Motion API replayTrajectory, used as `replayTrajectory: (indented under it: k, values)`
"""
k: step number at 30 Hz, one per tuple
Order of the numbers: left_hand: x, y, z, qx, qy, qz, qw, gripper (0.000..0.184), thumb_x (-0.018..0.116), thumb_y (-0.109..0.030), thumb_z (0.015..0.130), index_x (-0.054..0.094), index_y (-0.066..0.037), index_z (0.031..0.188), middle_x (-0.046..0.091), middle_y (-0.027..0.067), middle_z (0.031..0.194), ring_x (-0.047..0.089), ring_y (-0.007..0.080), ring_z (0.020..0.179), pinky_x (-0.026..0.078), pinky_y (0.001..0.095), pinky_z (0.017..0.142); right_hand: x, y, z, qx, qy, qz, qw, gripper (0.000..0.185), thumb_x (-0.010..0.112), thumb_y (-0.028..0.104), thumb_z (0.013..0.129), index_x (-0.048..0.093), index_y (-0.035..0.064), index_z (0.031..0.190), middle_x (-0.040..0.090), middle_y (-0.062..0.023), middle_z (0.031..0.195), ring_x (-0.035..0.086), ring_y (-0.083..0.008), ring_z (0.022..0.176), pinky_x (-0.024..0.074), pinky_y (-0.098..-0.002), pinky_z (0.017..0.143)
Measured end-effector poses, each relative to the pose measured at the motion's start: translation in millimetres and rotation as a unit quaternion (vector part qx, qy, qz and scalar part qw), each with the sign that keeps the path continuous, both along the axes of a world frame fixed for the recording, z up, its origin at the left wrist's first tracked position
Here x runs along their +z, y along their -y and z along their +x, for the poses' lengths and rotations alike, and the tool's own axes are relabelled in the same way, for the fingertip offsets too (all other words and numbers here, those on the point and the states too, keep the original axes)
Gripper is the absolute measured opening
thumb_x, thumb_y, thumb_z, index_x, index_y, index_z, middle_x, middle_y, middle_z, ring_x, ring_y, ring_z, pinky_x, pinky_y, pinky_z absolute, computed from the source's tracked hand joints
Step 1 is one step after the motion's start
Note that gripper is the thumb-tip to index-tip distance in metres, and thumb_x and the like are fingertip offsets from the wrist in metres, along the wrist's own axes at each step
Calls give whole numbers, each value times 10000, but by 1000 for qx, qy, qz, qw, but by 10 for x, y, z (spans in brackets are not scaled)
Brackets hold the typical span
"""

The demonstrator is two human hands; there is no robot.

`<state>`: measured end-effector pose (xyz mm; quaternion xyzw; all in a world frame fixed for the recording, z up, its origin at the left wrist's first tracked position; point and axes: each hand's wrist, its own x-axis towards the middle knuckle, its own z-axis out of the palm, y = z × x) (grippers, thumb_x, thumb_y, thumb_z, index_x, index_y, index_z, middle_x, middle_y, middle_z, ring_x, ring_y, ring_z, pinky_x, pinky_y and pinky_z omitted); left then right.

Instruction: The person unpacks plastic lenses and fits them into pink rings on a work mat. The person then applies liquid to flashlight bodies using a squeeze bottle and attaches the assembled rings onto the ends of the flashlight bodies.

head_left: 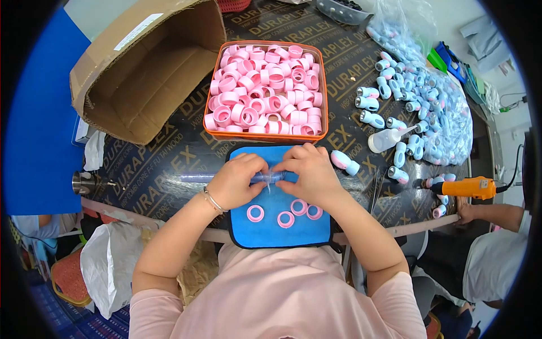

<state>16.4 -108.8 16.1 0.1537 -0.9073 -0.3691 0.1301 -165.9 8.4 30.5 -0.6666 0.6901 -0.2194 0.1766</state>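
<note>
- Rod (pixel 195 177), purple-blue and see-through, lies over the far half of the blue mat (pixel 254 233), its long axis running left to right, nearly level; its left end points past the mat's left edge, and its right end is under the right fingers.
- Left hand (pixel 237 178): thumb and fingertips pinched on the rod, just left of a clear scrap (pixel 270 178).
- Right hand (pixel 309 175): fingers curled, grasping the rod just right of that scrap; the exact grip is partly hidden.
- Four pink rings (pixel 256 213) lie flat on the mat, nearer than the hands.
- Orange-rimmed tub (pixel 265 136) of pink bands (pixel 248 116) stands just beyond the mat.
- Blue-and-pink piece (pixel 344 162) lies just right of the right hand.
</note>
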Motion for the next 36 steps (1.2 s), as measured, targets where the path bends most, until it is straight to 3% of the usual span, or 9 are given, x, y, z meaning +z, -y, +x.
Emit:
replayTrajectory:
  k: [6,14,16,20,23,25,32,36]
  values:
    - [-1,-30,-33,7,-8,-10,1000,265,721,-60,683,564,-50,896,605,115,866,596,321,854,487,395,754,-125,-69,6,-15,-26,-106,994,263,801,208,600,747,197,857,637,39,1038,546,-173,1008,337,-419,927]
    - [15,-20,-77,10,1,13,1000,296,739,-75,664,552,-45,892,614,121,814,609,318,792,494,391,709,-128,-70,-31,-9,-22,-102,995,294,844,238,566,759,213,846,646,51,1083,543,-166,1025,317,-425,944]
    - [62,-8,-81,25,15,107,994,297,741,-63,662,552,-35,889,621,127,819,621,305,763,505,370,679,-133,-93,-52,-16,-2,-94,995,305,850,246,563,765,220,854,649,55,1079,543,-164,1024,316,-422,944]
    - [0,-5,-97,29,13,152,988,295,741,-56,663,555,-29,890,623,132,810,629,297,736,512,354,658,-143,-143,-106,-26,-7,-90,996,319,851,251,566,775,232,875,655,58,1101,541,-163,1026,312,-418,948]
    - [0,-21,-124,39,30,135,990,299,736,-58,665,557,-28,902,617,133,828,624,300,763,511,365,686,-185,-189,-177,-23,-36,-100,994,328,850,247,565,774,232,885,654,55,1122,539,-170,1031,309,-419,952]
    - [18,-52,-158,21,10,46,999,291,719,-62,672,558,-25,911,610,134,856,620,301,810,509,379,718,-185,-206,-192,-22,-53,-102,993,335,849,245,565,773,231,891,652,53,1133,537,-174,1035,308,-421,954]
    - [30,-64,-162,10,31,6,999,311,696,-34,667,576,-37,954,596,121,898,609,292,822,507,366,725,-126,-178,-147,-31,-33,-81,996,362,855,244,543,758,180,886,630,27,1140,532,-188,1064,307,-432,962]
    - [34,-77,-162,16,23,3,1000,277,693,-64,667,562,-34,909,607,127,870,607,319,857,491,411,759,-123,-125,-95,-40,-35,-65,996,322,850,249,547,751,159,841,620,12,1131,528,-192,1087,301,-439,963]
